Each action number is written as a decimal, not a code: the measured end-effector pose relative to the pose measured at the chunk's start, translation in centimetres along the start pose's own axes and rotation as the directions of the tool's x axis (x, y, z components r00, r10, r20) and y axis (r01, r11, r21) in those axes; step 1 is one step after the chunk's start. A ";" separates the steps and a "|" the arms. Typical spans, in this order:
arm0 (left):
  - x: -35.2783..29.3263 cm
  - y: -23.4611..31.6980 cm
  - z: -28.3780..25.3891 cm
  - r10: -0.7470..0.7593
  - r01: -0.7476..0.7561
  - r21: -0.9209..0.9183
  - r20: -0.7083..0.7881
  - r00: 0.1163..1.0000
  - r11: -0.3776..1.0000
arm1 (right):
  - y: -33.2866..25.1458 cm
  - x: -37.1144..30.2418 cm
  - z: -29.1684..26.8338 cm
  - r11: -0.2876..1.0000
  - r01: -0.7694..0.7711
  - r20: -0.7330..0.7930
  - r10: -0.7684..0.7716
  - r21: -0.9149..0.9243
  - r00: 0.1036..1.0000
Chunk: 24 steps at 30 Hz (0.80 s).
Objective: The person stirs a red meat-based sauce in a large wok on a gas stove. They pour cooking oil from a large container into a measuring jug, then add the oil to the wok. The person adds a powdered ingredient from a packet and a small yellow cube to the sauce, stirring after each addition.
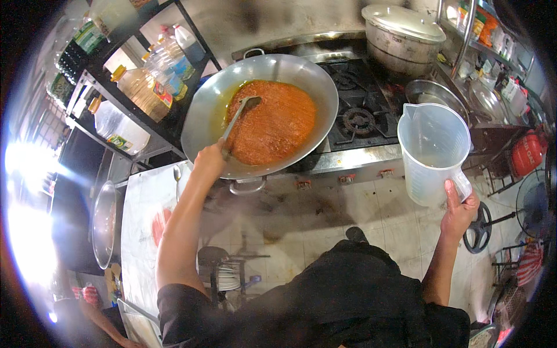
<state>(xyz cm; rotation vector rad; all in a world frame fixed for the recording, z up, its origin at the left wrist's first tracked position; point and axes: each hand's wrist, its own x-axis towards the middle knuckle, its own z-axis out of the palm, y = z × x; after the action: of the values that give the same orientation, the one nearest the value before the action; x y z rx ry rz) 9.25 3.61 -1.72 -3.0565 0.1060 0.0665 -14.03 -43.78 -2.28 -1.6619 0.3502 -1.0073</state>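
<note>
A wide metal wok (313, 75) sits on the stove, holding a thick orange-red sauce (278, 124) with yellowish oil along its left side. My left hand (209, 160) is closed around the handle of a metal ladle (235, 123), whose dark head rests in the sauce. Off to the right, clear of the stove's front, my right hand (460, 210) grips the handle of a translucent plastic measuring jug (432, 145). The jug is upright, and little or nothing shows inside it.
Bare gas burners (357, 119) lie right of the wok, with a large lidded pot (403, 43) behind them. Oil bottles (142, 90) fill a dark rack at left. A spoon (177, 177) lies on a white table (136, 203). Another person's arm (104, 322) shows at lower left.
</note>
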 end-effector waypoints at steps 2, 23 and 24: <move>-0.9 1.0 -0.1 0.001 0.001 -0.083 0.025 1.000 0.997 | 0.1 -0.6 -0.7 1.000 0.023 -0.030 -0.024 -0.019 0.999; -22.3 7.0 -13.8 -0.021 -0.012 0.233 0.137 0.990 0.972 | 3.2 2.2 -5.7 0.960 -0.076 0.041 0.067 0.270 0.997; -21.2 7.3 -12.1 -0.027 -0.007 0.243 0.137 0.990 0.970 | 3.7 2.3 -6.4 0.954 -0.095 0.038 0.088 0.285 0.995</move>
<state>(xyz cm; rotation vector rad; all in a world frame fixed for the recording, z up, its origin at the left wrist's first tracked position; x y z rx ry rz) -11.91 -3.23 10.72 -2.7971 0.0827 0.2475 -16.58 -50.83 -4.44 -1.3827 0.2495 -0.9204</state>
